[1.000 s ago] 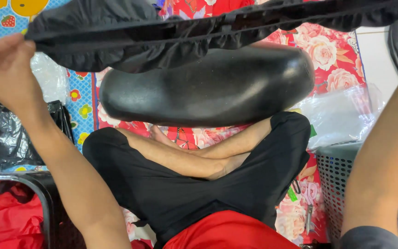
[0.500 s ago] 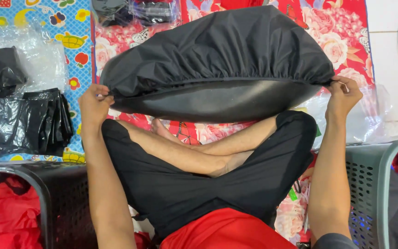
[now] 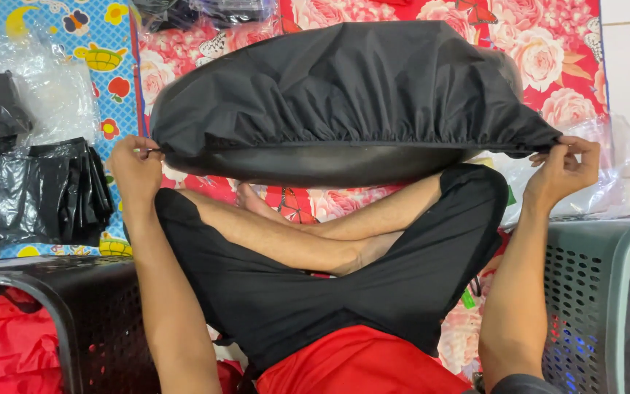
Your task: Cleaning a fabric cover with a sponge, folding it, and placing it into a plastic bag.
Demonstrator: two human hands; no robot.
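With the seat [image 3: 329, 164] resting across my crossed legs, my left hand [image 3: 134, 169] and right hand [image 3: 564, 164] each pinch an end of the cover [image 3: 344, 91], stretching its elastic hem taut over the seat.

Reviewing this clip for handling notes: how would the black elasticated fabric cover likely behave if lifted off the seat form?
The black cover is probably floppy and light: it wrinkles and gathers along its elastic hem. Released, that hem would likely contract, since the left hand and right hand pinch it taut at each end. The glossy black seat form beneath looks rigid and smooth, so the fabric may slide on it.
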